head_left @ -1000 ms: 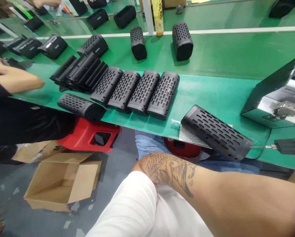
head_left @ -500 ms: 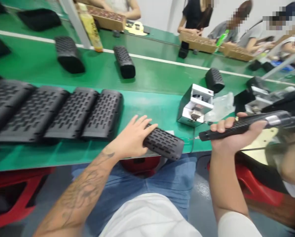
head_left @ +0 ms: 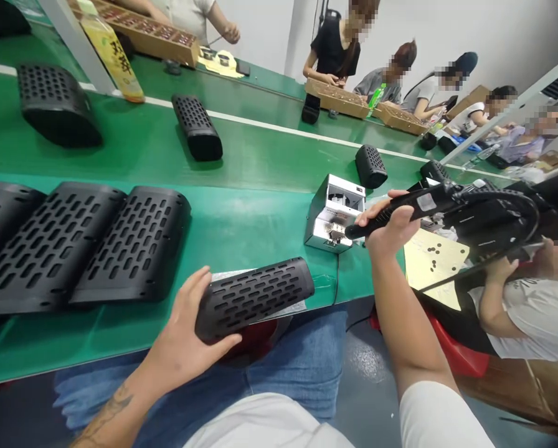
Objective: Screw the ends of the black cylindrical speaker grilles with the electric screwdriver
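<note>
My left hand (head_left: pixel 179 339) grips the left end of a black perforated speaker housing (head_left: pixel 260 292), thumb on the near side and fingers on the far side. The housing lies with its slotted face up, near the table edge, over a pale sheet. In my right hand (head_left: pixel 391 233) is a black electric screwdriver (head_left: pixel 423 204) with a cable at its rear. Its front end meets the front of a small white screw feeder (head_left: pixel 317 218); the bit itself is hidden there. Left of my left hand, several similar housings (head_left: pixel 132 239) lie in a row.
Farther back, more housings (head_left: pixel 197 127) rest on the green bench (head_left: pixel 260 146). A yellow drink bottle (head_left: pixel 113 56) stands beside a metal post. On the right, a co-worker's arm (head_left: pixel 494 305) is near a yellow sheet (head_left: pixel 438 258) with small black discs. Several people sit opposite.
My right hand has brought the screwdriver left to the screw feeder. The housing under my left hand has turned, its right end now pointing farther away. The whole view has shifted.
</note>
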Tool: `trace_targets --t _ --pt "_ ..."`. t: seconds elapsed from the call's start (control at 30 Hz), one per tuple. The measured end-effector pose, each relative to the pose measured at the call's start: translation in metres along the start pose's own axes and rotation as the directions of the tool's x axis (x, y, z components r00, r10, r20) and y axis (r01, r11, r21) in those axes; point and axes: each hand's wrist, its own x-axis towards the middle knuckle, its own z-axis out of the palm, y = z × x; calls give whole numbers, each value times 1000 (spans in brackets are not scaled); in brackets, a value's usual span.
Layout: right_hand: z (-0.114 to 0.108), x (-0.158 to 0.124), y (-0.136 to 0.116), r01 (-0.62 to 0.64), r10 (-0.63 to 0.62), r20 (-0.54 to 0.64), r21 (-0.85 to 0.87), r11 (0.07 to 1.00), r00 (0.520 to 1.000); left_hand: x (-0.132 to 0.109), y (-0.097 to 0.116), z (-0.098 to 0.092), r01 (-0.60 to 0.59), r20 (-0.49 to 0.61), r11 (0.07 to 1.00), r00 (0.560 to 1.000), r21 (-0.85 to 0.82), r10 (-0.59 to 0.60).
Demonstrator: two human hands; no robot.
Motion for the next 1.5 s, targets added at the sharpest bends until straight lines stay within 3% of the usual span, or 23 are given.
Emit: trace_targets --t 0.1,0.2,0.37,0.5,0.67,0.77,0.93,1.1,1.5 --pt "3 -1 14 -63 65 82 -28 998 994 0 -13 2 73 27 992 997 -103 -71" --pt "3 -7 20 -140 151 146 -83 987 978 11 -23 5 33 27 985 999 -172 -29" --pt "3 -14 13 -103 109 68 -82 991 992 21 -31 13 8 70 973 997 -232 9" --pt "0 -28 -25 -113 111 73 19 993 991 17 -31 19 35 80 955 997 -295 -12" --pt "-9 -63 -91 -147 98 305 143 979 947 15 -30 24 22 54 949 999 -315 -5" --pt "-6 -84 -109 -201 106 432 179 963 896 16 -30 25 11 40 951 999 -310 1" --pt "7 -99 -94 -231 101 443 251 940 891 16 -30 26 -3 16 953 1000 -302 8" --pt "1 -96 -74 -361 160 608 224 905 778 15 -32 28 -15 5 951 1000 -309 18" --pt "22 -101 -76 -416 127 661 300 858 740 14 -35 31 -3 22 955 1000 -295 10"
